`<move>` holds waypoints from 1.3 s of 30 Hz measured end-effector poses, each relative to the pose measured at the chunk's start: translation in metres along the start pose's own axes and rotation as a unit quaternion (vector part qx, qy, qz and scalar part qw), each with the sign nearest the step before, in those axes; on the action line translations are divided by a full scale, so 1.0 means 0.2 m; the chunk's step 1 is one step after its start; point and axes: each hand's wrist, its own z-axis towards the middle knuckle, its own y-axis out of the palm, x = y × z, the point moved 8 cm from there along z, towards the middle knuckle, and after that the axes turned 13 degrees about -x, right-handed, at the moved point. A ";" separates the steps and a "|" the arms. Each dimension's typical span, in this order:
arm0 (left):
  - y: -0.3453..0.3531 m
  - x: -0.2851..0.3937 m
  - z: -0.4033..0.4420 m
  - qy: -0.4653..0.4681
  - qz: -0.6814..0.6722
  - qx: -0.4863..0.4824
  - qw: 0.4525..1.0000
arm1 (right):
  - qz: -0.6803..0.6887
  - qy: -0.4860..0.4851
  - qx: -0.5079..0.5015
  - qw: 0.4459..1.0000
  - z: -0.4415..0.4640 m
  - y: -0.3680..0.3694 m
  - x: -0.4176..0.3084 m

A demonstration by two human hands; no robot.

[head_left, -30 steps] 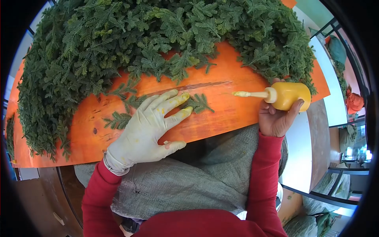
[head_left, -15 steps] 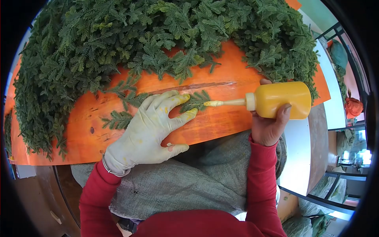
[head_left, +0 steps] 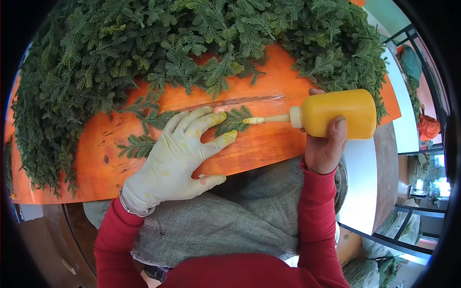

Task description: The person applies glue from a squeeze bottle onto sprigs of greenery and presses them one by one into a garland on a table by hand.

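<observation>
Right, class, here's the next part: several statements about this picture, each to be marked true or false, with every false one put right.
1. The right hand holds a yellow bottle. True.
2. The bottle's nozzle points away from the left hand. False: it points towards it.
3. Yellow marks show on the left hand's glove. True.
4. The board is blue. False: it is orange.
5. Green sprigs lie on the board. True.

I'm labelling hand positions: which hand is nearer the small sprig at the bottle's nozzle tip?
Left. The left hand has fingertips at the sprig; the right hand is farther off to its right, around the yellow bottle.
</observation>
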 end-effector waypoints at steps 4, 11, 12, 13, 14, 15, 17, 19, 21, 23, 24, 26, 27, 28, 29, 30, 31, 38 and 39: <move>0.00 0.00 0.00 -0.002 0.002 0.000 1.000 | -0.009 -0.002 0.020 1.000 0.00 -0.04 0.00; 0.01 0.00 0.01 -0.009 0.003 -0.008 1.000 | 0.024 -0.004 0.009 1.000 0.00 0.00 -0.01; 0.01 0.00 0.00 -0.010 0.004 -0.007 1.000 | 0.015 -0.004 0.011 1.000 0.01 0.02 -0.02; 0.01 0.00 0.00 -0.011 0.006 -0.006 1.000 | 0.007 -0.004 0.013 1.000 0.02 0.04 -0.03; 0.01 0.01 0.01 -0.010 0.007 -0.006 1.000 | -0.002 -0.004 0.014 1.000 0.02 0.05 -0.03; 0.01 0.01 0.01 -0.009 0.008 -0.006 1.000 | -0.001 -0.001 0.016 1.000 0.02 0.04 -0.03; 0.00 0.01 0.01 -0.010 0.010 -0.006 1.000 | 0.002 0.006 0.020 1.000 0.02 0.03 -0.03; 0.00 0.01 0.01 -0.013 0.011 -0.007 1.000 | -0.005 0.004 0.020 1.000 0.02 0.00 -0.03; 0.00 0.01 0.01 -0.010 0.008 -0.004 1.000 | -0.006 0.006 0.027 1.000 0.02 -0.03 -0.03; 0.00 0.01 0.01 -0.010 0.007 -0.002 1.000 | 0.001 0.012 0.041 0.999 0.01 -0.05 -0.02; 0.00 0.01 0.01 -0.010 0.007 -0.003 1.000 | 0.003 0.011 0.041 0.999 0.01 -0.06 -0.03; 0.00 0.01 0.01 -0.011 0.008 -0.003 1.000 | 0.007 0.009 0.040 0.999 0.02 -0.06 -0.03; 0.01 0.01 0.01 -0.011 0.009 -0.004 1.000 | 0.018 0.009 0.042 0.999 0.02 -0.06 -0.03; 0.01 0.01 0.01 -0.010 0.010 -0.004 1.000 | 0.028 0.008 0.043 0.999 0.01 -0.05 -0.03; 0.01 0.01 0.01 -0.011 0.011 -0.005 1.000 | 0.039 0.008 0.045 0.998 0.01 -0.04 -0.03; 0.00 0.01 0.01 -0.010 0.012 -0.006 1.000 | 0.028 0.006 0.041 0.999 0.01 -0.03 -0.03; 0.00 0.01 0.01 -0.010 0.013 -0.008 1.000 | 0.017 0.004 0.037 0.999 0.02 -0.01 -0.03; 0.01 0.01 0.01 -0.013 0.018 -0.012 1.000 | -0.004 0.009 0.059 0.998 0.01 -0.07 -0.03; 0.01 0.01 0.01 -0.015 0.019 -0.014 1.000 | -0.005 0.010 0.064 0.998 0.01 -0.08 -0.03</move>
